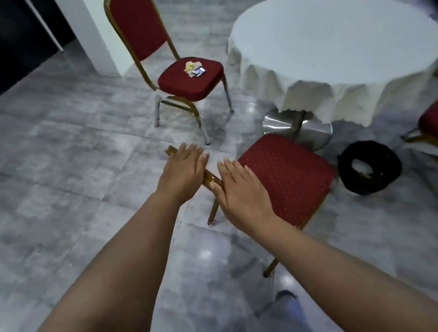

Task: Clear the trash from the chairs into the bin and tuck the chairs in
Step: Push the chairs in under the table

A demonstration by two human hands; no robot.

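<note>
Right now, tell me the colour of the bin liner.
Black; the bin sits on the floor beside the table, clearest in the head view.

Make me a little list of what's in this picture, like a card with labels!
left hand: open, fingers straight, on the near chair's gold back
right hand: open, on the same frame
near chair: red seat, no trash on it
far chair: pulled out
trash: wrappers on far chair's seat
bin: black, on the floor beside the table
table: round, white cloth

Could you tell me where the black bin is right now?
The round black bin stands on the floor at right, between two red chairs, beside the white-clothed table's steel base.
</note>
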